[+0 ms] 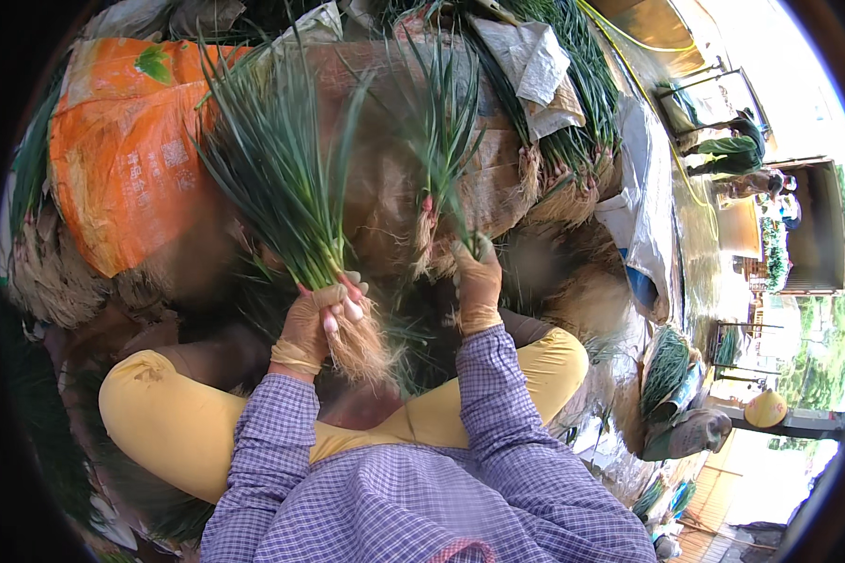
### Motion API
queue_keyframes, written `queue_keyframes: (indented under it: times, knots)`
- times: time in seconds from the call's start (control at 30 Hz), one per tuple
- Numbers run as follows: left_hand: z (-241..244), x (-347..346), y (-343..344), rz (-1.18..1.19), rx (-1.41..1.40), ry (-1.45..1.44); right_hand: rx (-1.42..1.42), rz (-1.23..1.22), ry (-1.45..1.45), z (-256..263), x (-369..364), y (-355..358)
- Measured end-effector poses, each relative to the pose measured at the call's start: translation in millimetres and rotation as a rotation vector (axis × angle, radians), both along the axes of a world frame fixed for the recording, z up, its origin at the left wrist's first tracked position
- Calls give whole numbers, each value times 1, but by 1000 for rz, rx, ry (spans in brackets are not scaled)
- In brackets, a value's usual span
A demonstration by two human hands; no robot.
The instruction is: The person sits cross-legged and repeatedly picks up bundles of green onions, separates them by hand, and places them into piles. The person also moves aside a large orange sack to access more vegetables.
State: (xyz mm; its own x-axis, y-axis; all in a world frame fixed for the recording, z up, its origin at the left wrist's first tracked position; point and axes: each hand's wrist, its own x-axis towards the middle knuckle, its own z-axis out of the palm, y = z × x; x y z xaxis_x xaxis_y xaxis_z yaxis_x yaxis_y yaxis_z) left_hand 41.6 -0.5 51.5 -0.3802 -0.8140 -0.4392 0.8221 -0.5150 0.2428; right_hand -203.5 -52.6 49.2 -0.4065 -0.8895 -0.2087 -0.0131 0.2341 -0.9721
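Note:
My left hand (308,327), in a thin pale glove, is closed around the base of a thick bunch of green onions (282,176). Its reddish-white bulbs and tan roots (362,345) hang below my fingers, and the dark leaves fan away from me. To the right, my gloved right hand (477,278) pinches some green onion leaves (458,211); their lower end is hidden by the hand. Just beyond it, a smaller bunch of green onions (426,200) with pink bulbs and roots lies on a brown, sheet-covered surface (380,204).
An orange printed sack (134,162) covers rooty onions (56,274) at left. More onions (570,169) lie under white sacking (535,63) at upper right. My bent knees in yellow trousers (176,415) flank loose trimmings. Beyond the wet floor, a person (732,151) stands by a cart.

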Motion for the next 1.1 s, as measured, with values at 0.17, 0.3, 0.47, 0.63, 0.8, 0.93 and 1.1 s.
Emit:
queue_keyframes:
  times: [0.17,0.3,0.47,0.63,0.8,0.93,1.1]
  knots:
    - [-6,-6,-3,-50,4,44,164,162,661,2,21,-64]
    - [20,-12,-13,-28,12,-34,443,309,767,-25,10,-74]
    - [-29,-10,-12,-200,71,41,126,701,655,30,51,24]
    - [3,-22,-15,-25,119,-46,184,293,-238,24,45,16]
    - [5,-2,-14,-203,70,-161,427,681,-290,27,77,4]
    - [8,17,-13,-248,30,-356,141,474,202,20,45,12]
    - [28,3,-20,-64,7,-17,175,191,321,-3,-3,-26]
